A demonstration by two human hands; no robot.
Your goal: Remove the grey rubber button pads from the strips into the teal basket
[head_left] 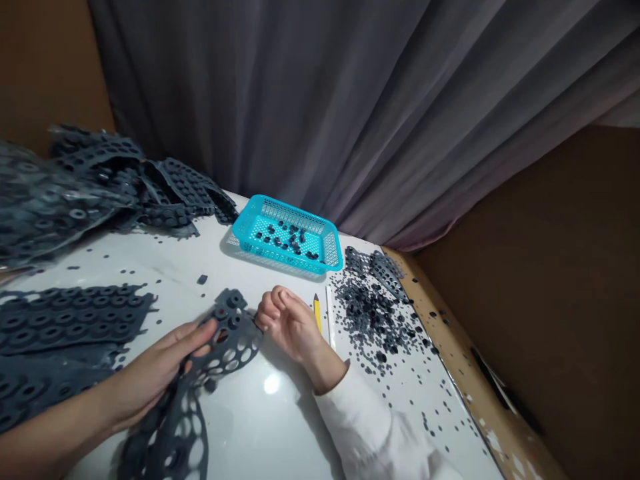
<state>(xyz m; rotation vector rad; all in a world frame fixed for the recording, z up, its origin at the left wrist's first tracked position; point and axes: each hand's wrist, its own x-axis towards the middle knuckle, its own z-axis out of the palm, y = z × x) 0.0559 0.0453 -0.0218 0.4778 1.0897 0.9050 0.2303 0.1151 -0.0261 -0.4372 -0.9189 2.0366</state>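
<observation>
My left hand [165,360] is closed on a dark grey perforated rubber sheet [237,345], thumb on top. Several ring-shaped pieces still sit in its upper end; the rest is open holes, and a long strip hangs down toward the table's near edge. Beside the sheet's right edge, my right hand [295,328] has its fingers curled in. Something dark shows at its fingertips, but I cannot make out what they hold. Beyond both hands stands a turquoise plastic basket [287,261] with several small black pieces [295,243] inside.
More ringed rubber sheets [75,313] lie at left, below a heap of sheets [185,183] and a clear plastic bag [40,200]. At right are a yellow pencil-like tool [317,310], a white strip [330,317], a scrap pile [373,313] and punched sheet remnants [385,272].
</observation>
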